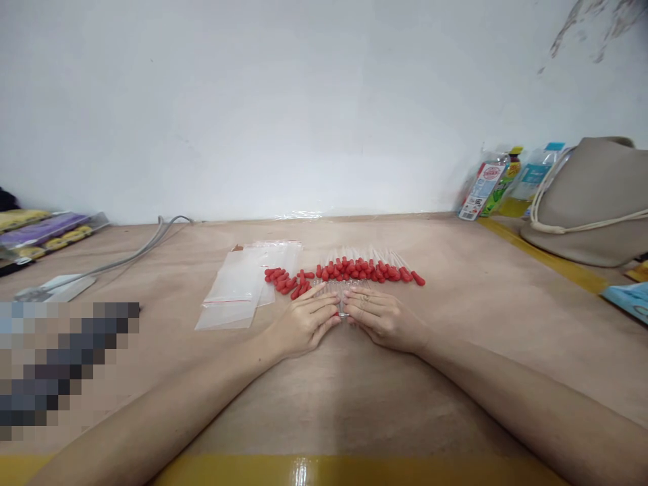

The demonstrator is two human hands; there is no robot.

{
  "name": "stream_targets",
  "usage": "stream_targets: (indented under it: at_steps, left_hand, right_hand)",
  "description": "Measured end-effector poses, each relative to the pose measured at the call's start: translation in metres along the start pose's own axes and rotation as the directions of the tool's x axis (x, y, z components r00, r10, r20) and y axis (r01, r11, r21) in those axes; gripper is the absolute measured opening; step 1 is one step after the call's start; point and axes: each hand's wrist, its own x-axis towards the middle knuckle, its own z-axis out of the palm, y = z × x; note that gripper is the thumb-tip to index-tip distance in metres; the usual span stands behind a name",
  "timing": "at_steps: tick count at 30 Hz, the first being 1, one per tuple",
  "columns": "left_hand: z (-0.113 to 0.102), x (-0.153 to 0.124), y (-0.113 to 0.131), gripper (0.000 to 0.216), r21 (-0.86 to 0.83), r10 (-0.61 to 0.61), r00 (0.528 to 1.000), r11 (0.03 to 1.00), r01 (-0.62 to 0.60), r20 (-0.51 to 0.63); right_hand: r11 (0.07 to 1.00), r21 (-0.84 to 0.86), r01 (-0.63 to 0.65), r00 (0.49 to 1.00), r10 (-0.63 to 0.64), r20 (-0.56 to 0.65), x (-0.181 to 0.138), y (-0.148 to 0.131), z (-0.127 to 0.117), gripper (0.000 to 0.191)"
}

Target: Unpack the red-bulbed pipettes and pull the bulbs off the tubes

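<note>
My left hand (310, 318) and my right hand (385, 318) meet fingertip to fingertip over the tabletop, both with closed fingers. A short piece of clear glass tube (344, 313) shows between them. A bit of red shows at the left fingertips, apparently a rubber bulb; the fingers cover most of both pieces. Just beyond the hands lies a row of bare glass tubes (331, 289), partly hidden by the fingers. Behind these, glass droppers with red bulbs (354, 268) lie side by side, tubes pointing away. Loose red rubber bulbs (286, 281) are heaped to the left.
Clear zip bags (233, 280) overlap left of the bulbs. A grey cable (136, 253) runs across the left side near packaged goods (45, 233). Bottles and a carton (483, 189) stand at the back right beside a beige bag (592, 202). A white wall (304, 115) closes the back.
</note>
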Motion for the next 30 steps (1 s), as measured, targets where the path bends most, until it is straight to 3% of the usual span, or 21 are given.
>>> stream_targets:
  at_steps: [7,23,26,30]
  left_hand:
    - [-0.003,-0.001,0.001,0.02,-0.05,-0.062,0.992,0.996,0.067,0.108]
    - [-0.009,-0.007,0.001,0.016,0.022,0.049,0.997,0.998,-0.05,0.059]
    - [-0.013,-0.015,-0.004,0.017,0.029,-0.015,1.0,0.999,0.014,0.01]
    - [-0.023,-0.015,-0.016,0.014,0.06,-0.208,0.972,0.975,0.215,-0.105]
  right_hand:
    - [0.998,-0.053,0.04,0.999,-0.039,0.015,-0.004,0.001,-0.002,0.019]
    - [0.991,-0.035,0.129,0.991,-0.127,0.044,-0.01,0.001,-0.015,0.027]
    - [0.998,-0.039,0.041,0.999,-0.041,-0.003,-0.019,0.009,-0.018,0.028]
    - [0.967,-0.097,-0.237,0.968,0.227,-0.105,-0.029,0.02,-0.021,0.023]
